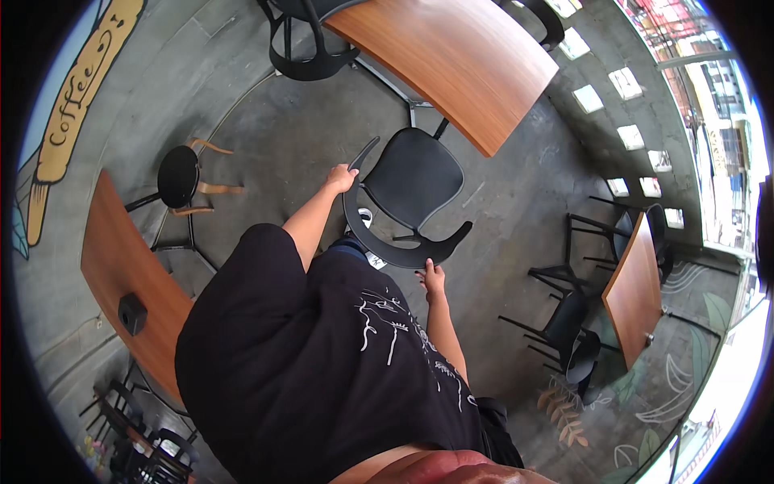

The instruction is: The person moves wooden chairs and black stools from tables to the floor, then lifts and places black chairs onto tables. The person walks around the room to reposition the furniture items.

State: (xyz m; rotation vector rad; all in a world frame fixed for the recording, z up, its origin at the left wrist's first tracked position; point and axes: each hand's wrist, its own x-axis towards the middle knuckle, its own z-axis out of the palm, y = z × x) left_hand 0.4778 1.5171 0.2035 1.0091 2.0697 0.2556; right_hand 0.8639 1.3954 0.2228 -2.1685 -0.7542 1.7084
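Note:
Before me stands a black chair (pixel 417 175) with a curved backrest rail (pixel 387 249) facing my body. My left hand (pixel 342 179) grips the rail near its left end. On the right side, my right hand (pixel 432 278) has its thumb on top of the rail and its fingers at or under the outer edge. The seat points towards a wooden table (pixel 447 54), whose near corner lies just beyond it. One of my shoes (pixel 365 216) shows partly behind the rail.
At left are a round black stool (pixel 179 176) with wooden legs and a wooden table (pixel 133 272) bearing a dark box (pixel 132 314). More black chairs (pixel 568 327) surround a small table (pixel 635 290) at right. Another black chair (pixel 311 60) stands by the far table. Concrete walls (pixel 647 115) enclose the room.

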